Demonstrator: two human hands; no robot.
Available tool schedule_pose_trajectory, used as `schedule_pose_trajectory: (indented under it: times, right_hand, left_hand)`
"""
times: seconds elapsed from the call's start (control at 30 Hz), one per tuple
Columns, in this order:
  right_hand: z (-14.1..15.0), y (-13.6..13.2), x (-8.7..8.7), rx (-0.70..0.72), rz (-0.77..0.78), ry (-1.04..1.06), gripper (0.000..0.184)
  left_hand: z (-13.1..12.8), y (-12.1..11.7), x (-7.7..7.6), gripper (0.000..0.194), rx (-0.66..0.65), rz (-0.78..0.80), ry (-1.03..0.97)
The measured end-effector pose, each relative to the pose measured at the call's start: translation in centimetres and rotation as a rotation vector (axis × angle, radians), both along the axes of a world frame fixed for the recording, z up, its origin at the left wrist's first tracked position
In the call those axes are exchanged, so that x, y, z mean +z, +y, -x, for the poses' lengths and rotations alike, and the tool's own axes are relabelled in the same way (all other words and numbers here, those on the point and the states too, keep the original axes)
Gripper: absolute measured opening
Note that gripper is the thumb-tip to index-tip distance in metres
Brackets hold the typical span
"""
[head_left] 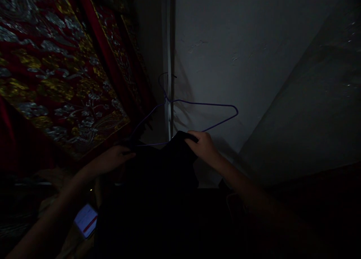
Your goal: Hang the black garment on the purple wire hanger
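A thin purple wire hanger [207, 103] is upright in front of a wall corner, its hook beside a pale vertical strip. Below it, a black garment [166, 172] spreads out, too dark to tell its kind. My left hand [118, 156] pinches the garment at the hanger's left end. My right hand [203, 144] grips the garment's raised upper edge, near the hanger's lower bar. The hanger's left end sits at the cloth by my left hand, while its right end sticks out bare. Where the lower bar passes behind the cloth is hidden.
Red cloth [50, 63] with gold and silver embroidery covers the left side. A grey wall [225, 44] stands ahead, with a vertical strip [169, 37] along its corner. At lower left, a phone [86, 219] with a lit screen shows near what looks like another person.
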State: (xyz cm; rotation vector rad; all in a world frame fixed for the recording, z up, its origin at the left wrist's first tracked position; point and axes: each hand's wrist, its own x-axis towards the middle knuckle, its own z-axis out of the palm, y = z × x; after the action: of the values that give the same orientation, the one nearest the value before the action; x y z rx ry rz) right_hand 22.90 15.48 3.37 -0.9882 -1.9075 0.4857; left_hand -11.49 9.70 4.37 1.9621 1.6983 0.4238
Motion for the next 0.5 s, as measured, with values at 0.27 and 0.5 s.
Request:
schedule_pose_trajectory:
  times: [0.27,0.5]
  right_hand:
    - [1.9,-0.9,-0.7,0.123,0.076,0.075,0.018]
    - [-3.5,0.3,1.4,-0.329,-0.209,0.323,0.052]
  left_hand:
    - [-3.8,1.3,4.3,0.024,-0.002,-0.674,-0.262]
    - [-5.1,2.9,3.8,0.033,0.1,-0.836,-0.127]
